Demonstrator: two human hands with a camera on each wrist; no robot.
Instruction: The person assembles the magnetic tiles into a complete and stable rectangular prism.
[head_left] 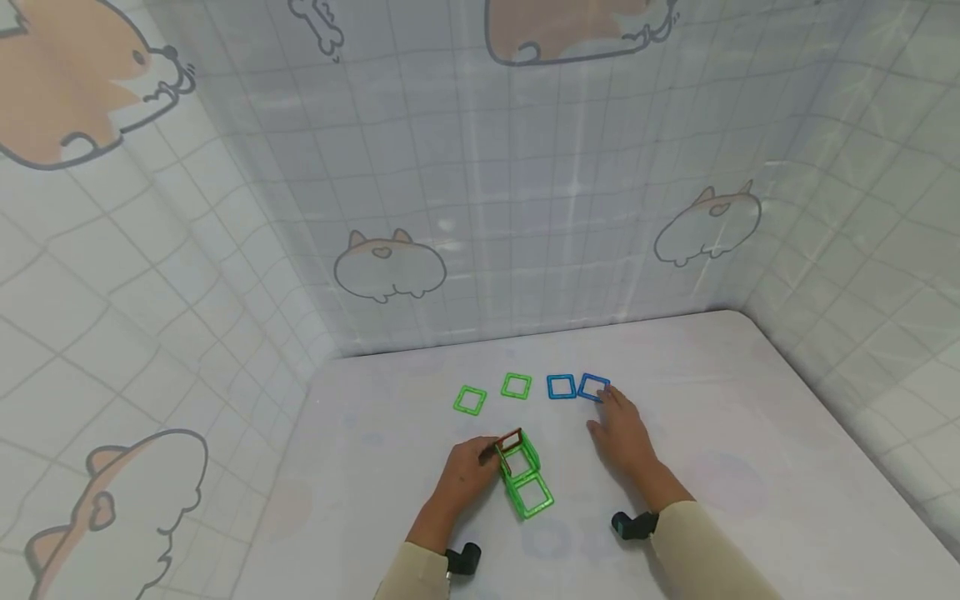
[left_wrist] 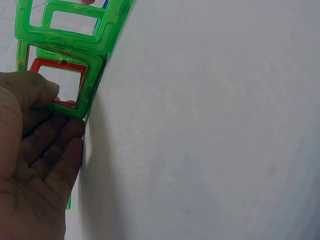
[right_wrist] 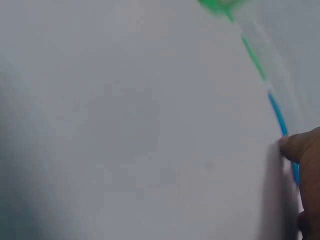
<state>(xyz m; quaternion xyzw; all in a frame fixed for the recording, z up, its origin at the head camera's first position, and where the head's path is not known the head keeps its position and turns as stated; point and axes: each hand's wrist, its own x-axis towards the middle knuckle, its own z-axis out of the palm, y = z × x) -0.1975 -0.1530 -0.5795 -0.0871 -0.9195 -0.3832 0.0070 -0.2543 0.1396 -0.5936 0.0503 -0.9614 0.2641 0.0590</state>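
Note:
My left hand [head_left: 467,475] pinches a structure of green magnetic tiles [head_left: 531,495] at its far left end. A red magnetic tile [head_left: 510,439] is joined into that end, beside the thumb. In the left wrist view the thumb lies on the frame of the green tiles [left_wrist: 65,37], with the fingers behind and below. My right hand [head_left: 624,433] reaches over the table, its fingertips right at the right-hand blue magnetic tile [head_left: 594,387] and its thumb held apart. The right wrist view shows only part of the hand [right_wrist: 307,155], over the blue tile's edge.
Another blue tile [head_left: 562,387] lies flat just left of the touched one. Two loose green tiles, one nearer the middle [head_left: 517,386] and one further left [head_left: 470,401], lie on the white table [head_left: 360,467]. Patterned curtains [head_left: 510,192] stand behind and at both sides.

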